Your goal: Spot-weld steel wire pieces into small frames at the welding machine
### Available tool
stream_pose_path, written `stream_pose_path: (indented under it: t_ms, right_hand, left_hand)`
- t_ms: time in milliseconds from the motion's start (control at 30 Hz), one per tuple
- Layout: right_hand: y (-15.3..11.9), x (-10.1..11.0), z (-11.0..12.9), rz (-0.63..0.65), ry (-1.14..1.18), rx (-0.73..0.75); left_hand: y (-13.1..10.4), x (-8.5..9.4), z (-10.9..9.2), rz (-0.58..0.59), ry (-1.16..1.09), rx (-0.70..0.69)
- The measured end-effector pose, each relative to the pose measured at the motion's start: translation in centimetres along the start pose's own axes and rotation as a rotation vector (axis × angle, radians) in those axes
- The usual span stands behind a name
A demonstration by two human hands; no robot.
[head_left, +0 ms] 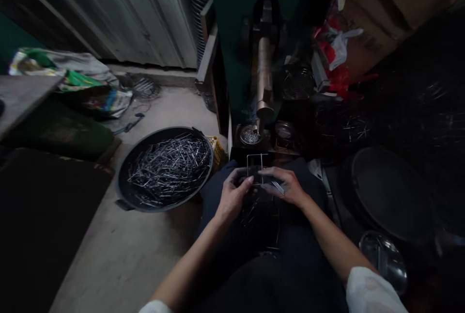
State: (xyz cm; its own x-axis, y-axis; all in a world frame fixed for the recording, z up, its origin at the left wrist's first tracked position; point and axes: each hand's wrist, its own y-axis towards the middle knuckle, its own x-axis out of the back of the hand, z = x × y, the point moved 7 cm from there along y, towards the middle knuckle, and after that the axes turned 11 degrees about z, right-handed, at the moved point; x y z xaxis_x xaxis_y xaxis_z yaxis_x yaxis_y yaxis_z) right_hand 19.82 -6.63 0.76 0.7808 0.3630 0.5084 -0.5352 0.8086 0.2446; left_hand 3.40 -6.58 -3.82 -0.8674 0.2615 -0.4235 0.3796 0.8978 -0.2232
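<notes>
Seen from above, looking down at a lap in dark trousers. Left hand (232,196) and right hand (281,187) close together over the knees, fingers pinched on a thin bent wire frame (254,167), its squared upper part rising just above the fingertips. Right hand also closed around a small bundle of short wire pieces (278,186). More loose wires scattered on the lap (254,216) below the hands, hard to make out in the dark. Directly ahead, very near the hands, a green machine (254,37) with a brass-coloured vertical rod (264,75) ending over a small round dish of metal bits (250,134); a second small round tin (284,130) just beside it. To the left on the concrete floor (119,255), a wide black basin (165,167) filled with cut wire pieces, near the left knee. Farther left, a dark mat (43,216), crumpled printed sacks (87,85) and a corrugated metal wall (119,12). To the right, a black round pan (388,192), a shiny steel bowl (387,257) near the right forearm, and red and white plastic bags (336,56) behind, in deep shadow.
</notes>
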Motion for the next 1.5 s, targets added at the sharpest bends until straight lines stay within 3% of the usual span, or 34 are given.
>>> stream_pose_path:
  t_ms: [1100, 1500]
  right_hand:
    - [1.2, 1.5, -0.6, -0.025, 0.026, 0.019]
    - [3.1, 2.4, -0.4, -0.026, -0.028, 0.047]
  left_hand:
    - [2.1, 0.0, -0.1, -0.014, -0.095, -0.033]
    - [3.4, 0.3, -1.5, 0.007, -0.104, -0.069]
